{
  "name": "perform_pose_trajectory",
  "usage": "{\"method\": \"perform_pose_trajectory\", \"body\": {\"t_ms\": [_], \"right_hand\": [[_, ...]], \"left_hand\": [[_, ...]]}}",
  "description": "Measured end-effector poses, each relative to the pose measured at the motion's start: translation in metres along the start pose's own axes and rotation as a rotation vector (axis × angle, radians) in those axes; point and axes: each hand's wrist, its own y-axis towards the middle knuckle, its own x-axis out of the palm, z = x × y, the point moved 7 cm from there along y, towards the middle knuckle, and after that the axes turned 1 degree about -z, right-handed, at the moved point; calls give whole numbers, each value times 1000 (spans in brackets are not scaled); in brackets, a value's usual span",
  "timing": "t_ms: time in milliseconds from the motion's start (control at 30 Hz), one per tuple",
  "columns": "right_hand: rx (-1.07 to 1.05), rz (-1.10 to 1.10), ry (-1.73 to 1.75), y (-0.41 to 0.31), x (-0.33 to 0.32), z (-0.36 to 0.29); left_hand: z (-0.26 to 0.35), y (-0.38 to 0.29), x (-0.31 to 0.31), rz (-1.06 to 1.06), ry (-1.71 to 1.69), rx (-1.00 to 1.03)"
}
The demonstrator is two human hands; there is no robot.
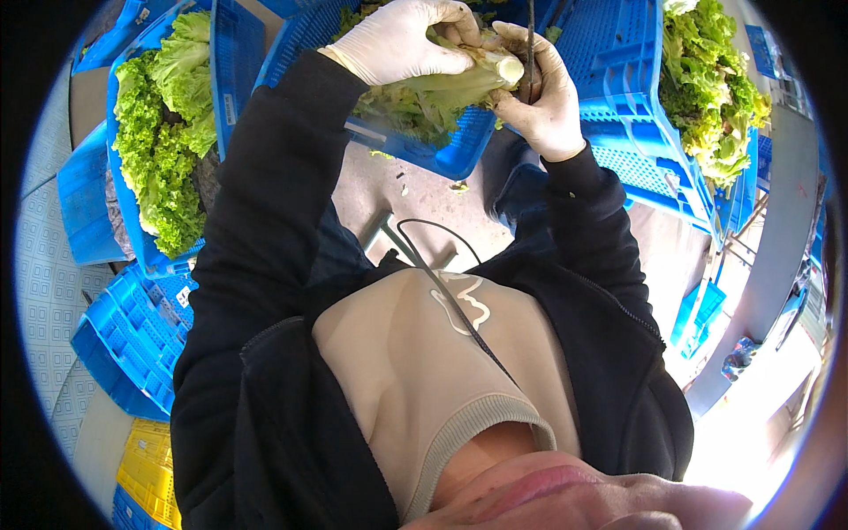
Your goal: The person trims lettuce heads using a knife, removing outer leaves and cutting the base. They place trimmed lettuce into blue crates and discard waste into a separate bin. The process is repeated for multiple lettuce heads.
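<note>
A head of leaf lettuce (457, 83) lies on its side between my hands, its pale cut stem end towards the right. My left hand (414, 43), in a whitish glove, grips the lettuce from above and the left. My right hand (546, 99), in a soiled glove of the same kind, holds a thin dark blade (530, 40) upright beside the stem end, its thumb and fingers close to the outer leaves. Below both hands is a blue plastic crate (457, 159) with loose leaves in it.
Green leaf lettuce (162, 159) fills a blue crate at the left. More lettuce (709, 99) lies in a crate at the right, near stacked blue crates (616, 73). Another blue crate (139, 331) and a yellow crate (147, 464) stand lower left. A cable hangs before my chest.
</note>
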Motion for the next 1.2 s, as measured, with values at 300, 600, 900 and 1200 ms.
{"method": "perform_pose_trajectory", "body": {"t_ms": [300, 600, 900, 1200], "right_hand": [[-14, 19, -1, 4, -1, 1], [210, 92, 131, 4, -16, 28], [361, 184, 163, 4, 6, 4], [208, 310, -226, 3, -26, 43]], "left_hand": [[5, 1, 5, 53, 29, 101], [25, -2, -2, 276, 230, 181], [-8, -5, 9, 177, 18, 67], [33, -15, -41, 531, 223, 339]]}}
